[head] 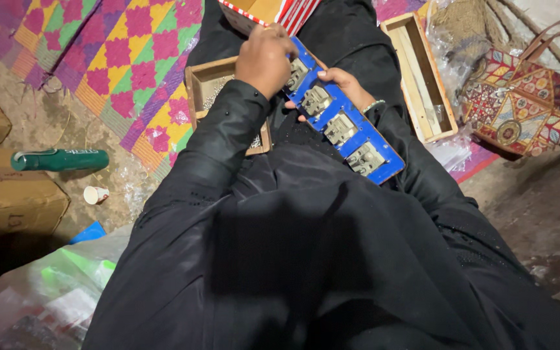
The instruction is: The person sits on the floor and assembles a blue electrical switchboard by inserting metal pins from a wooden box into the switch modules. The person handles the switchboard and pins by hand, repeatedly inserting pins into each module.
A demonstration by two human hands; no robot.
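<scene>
A person in black sleeves sat on the floor, seen from above, with one blue strip (348, 123) lying slantwise across the lap. Four grey metal fittings (340, 128) sat in a row on the strip. The left hand (266, 59) reached over from the left sleeve and rested knuckles up on the strip's far end, fingers curled down over the topmost fitting; whether they pinched anything could not be told. The right hand (345, 85) lay under the strip's far edge, palm up, its fingers loosely wrapped around the strip from below to hold it. One bangle (373, 104) circled that wrist. Two open wooden boxes stood near: one box (210, 84) just beside the left arm, holding small shiny bits, and a longer tray (419, 78) to the right. One green bottle (59, 159) and one paper cup (95, 194) lay on the floor at left, beside a checked mat (131, 58). One patterned bag (529, 104) sat at right.
</scene>
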